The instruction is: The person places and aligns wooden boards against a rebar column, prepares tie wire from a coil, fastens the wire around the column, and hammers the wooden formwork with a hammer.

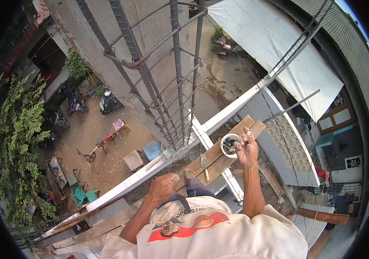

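My right hand point(247, 148) is raised beside a white bucket point(223, 149), its fingers curled in; whatever they hold, if anything, is not visible. Dark contents and a bit of yellow show inside the bucket, which stands on wooden planks point(219, 166). My left hand point(165, 187) is closed in front of my body, back upward, its fingertips hidden. On the planks between my hands lies a trowel point(204, 163) with a pale handle, apart from both. One bare foot point(188, 173) rests on the boards.
A tall rebar column cage point(173, 82) rises just ahead. White wall tops point(232, 112) run below the planks, with a long drop to the yard point(85, 151). Thin wires point(247, 69) cross on the right, near a projecting metal bar point(298, 102). A white tarp point(275, 47) hangs beyond.
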{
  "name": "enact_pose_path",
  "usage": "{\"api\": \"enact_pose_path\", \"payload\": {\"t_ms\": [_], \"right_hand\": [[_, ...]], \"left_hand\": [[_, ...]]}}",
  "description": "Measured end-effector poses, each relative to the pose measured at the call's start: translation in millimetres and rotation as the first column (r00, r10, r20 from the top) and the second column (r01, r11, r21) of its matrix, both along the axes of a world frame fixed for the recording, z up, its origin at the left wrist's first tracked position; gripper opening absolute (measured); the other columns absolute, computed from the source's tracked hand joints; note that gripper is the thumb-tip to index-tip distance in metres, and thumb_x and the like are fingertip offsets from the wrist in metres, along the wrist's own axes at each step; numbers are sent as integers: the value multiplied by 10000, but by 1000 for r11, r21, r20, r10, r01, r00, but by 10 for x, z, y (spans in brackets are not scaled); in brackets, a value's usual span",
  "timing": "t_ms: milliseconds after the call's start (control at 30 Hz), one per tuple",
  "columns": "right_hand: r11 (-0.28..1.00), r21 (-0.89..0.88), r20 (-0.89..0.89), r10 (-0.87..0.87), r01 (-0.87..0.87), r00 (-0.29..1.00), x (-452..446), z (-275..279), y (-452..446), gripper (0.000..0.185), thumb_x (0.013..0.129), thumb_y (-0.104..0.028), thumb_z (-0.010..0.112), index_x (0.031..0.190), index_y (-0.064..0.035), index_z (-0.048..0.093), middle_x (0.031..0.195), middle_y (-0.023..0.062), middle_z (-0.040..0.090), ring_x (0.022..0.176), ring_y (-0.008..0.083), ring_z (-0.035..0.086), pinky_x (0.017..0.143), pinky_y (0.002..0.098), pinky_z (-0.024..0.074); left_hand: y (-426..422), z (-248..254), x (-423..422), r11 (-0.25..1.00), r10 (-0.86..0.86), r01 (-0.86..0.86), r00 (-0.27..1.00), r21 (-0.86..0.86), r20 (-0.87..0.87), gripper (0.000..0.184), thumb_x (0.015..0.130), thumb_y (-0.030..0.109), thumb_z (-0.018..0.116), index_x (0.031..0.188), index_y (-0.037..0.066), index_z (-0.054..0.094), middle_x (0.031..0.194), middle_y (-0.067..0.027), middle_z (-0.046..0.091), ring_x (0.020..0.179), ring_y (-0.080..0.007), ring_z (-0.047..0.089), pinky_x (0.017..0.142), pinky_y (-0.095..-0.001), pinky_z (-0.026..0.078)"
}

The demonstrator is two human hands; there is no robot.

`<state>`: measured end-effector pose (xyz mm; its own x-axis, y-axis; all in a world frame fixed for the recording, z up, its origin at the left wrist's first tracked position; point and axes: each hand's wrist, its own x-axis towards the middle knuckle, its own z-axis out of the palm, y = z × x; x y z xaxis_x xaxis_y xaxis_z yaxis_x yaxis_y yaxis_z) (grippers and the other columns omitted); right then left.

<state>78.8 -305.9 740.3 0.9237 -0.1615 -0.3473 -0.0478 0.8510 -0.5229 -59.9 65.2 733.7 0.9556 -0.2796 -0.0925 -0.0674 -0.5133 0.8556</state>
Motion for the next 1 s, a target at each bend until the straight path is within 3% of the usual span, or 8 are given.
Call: {"api": "enact_pose_path", "payload": {"t_ms": [67,267,600,633,733,800,933,1000], "right_hand": [[993,-35,106,-109,113,988,-49,139,-512,277,1098,-201,517,1308,-23,498,747,-6,445,618,114,432,486,263,381],[942,-142,203,-272,303,941,-590,412,-1897,294,1094,-169,516,1342,-12,489,755,8,444,606,125,400,471,281,349],[830,-149,104,-527,537,843,-1821,201,-3354,255,1096,-142,479,1307,-4,518,730,27,420,569,151,368,446,292,306],[807,-253,43,-542,534,839,-1946,37,-3439,255,1082,-125,491,1305,-7,525,743,22,445,589,150,402,479,287,356],[746,-472,-152,-594,470,790,-2359,-371,-3370,252,1020,-32,537,1271,-28,547,782,25,540,671,152,534,592,309,522],[707,-595,-305,-639,382,707,-2543,-311,-2738,165,1006,-56,547,1160,-29,601,804,32,580,680,173,573,622,328,548],[706,-703,-616,-542,-89,571,-2962,-608,-1954,184,1010,-74,468,1088,21,605,820,90,630,649,244,649,557,386,597],[647,-720,-674,-569,-250,471,-3240,-1044,-1813,398,985,-46,531,1376,29,543,851,185,666,594,283,661,520,434,582]], "left_hand": [[140,131,-15,996,-16,0,982,86,188,130,979,133,649,992,28,725,930,-126,725,824,-334,711,711,-397,567],[704,376,-59,968,-169,98,936,233,310,185,841,8,693,1023,38,703,931,-148,717,817,-349,709,698,-432,580],[1159,322,99,929,-311,158,823,334,476,271,737,-44,669,996,27,702,902,-129,644,881,-337,632,761,-439,475],[1173,336,106,929,-317,164,818,333,481,271,737,-44,669,996,27,702,902,-129,644,881,-337,632,761,-439,475],[1185,353,167,933,-327,174,773,314,544,284,723,-46,667,996,28,697,859,-128,614,853,-341,616,750,-447,464],[1265,302,149,936,-324,192,799,295,507,241,758,-40,677,989,25,694,853,-133,629,835,-346,622,731,-450,462],[1280,160,136,977,-215,185,866,108,452,91,875,16,702,966,13,703,875,-163,688,813,-379,656,716,-466,494],[1243,158,81,993,-122,115,951,40,285,98,947,89,679,973,-4,697,900,-198,702,850,-399,675,771,-454,527]]}}
